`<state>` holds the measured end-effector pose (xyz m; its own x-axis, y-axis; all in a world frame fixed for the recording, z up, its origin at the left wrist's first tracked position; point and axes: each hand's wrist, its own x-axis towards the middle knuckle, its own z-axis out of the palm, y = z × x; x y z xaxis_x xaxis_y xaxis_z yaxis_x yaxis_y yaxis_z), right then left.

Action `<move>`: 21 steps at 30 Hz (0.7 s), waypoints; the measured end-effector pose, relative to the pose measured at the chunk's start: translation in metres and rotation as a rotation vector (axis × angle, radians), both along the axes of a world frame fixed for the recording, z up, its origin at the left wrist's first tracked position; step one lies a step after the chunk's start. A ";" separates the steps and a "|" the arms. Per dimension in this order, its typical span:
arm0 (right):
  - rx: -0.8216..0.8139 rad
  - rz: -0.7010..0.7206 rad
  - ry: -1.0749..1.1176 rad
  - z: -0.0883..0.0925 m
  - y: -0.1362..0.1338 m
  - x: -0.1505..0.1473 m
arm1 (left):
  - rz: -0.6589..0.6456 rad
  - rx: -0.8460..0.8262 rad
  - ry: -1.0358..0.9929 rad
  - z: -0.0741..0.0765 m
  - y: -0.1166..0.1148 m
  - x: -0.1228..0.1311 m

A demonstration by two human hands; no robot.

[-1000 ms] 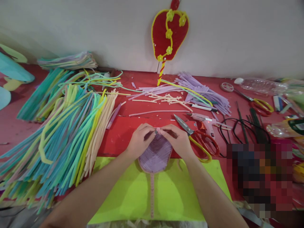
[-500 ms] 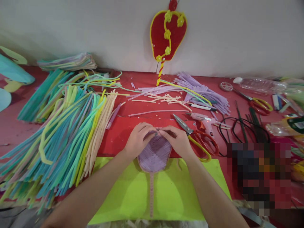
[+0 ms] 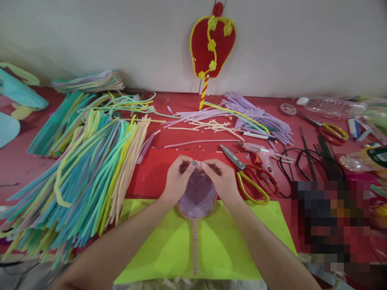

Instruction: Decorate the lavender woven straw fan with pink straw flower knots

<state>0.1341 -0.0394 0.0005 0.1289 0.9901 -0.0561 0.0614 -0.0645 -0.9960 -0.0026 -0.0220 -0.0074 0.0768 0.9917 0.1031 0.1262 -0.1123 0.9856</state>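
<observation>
A purple hand fan (image 3: 198, 199) made of pipe cleaners stands between my hands, its pale pink edging showing along the rim. Its straight pinkish handle (image 3: 195, 246) points toward me over a lime-green sheet (image 3: 151, 249). My left hand (image 3: 177, 177) pinches the fan's top edge between thumb and fingers. Just beside it, my right hand (image 3: 222, 177) pinches the same edge from the other side. The fingertips nearly meet there and partly cover the rim. Scissors (image 3: 246, 173) with red and yellow handles lie right of my right hand.
Coloured pipe cleaners (image 3: 90, 173) are heaped at left. Purple pipe cleaners (image 3: 256, 114) and short beige pieces (image 3: 214, 125) lie at the back. A pink glue gun (image 3: 263, 155), its black cord, more scissors (image 3: 332, 131) and a plastic bottle (image 3: 335, 106) occupy the right. A red fan (image 3: 213, 46) leans against the wall.
Both thumbs have shifted slightly along the top edge, exposing a bit of pink rim between them. The fan's top looks tilted up more toward me. A small curled scrap is now out of sight.
</observation>
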 end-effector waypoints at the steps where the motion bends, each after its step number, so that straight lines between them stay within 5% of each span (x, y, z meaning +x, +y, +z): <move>1: 0.005 -0.005 -0.003 0.000 0.000 -0.001 | 0.004 0.001 0.008 0.000 0.000 0.000; 15: 0.074 0.134 -0.263 0.005 0.003 0.016 | -0.254 0.206 0.335 0.002 0.015 -0.018; 21: 0.090 0.115 -0.249 0.000 0.003 0.013 | -0.215 0.206 0.334 0.004 0.014 -0.016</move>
<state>0.1467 -0.0361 0.0007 0.0137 0.9985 0.0523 0.3067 0.0456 -0.9507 -0.0188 -0.0081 -0.0036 0.3420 0.9108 0.2313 0.3858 -0.3605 0.8492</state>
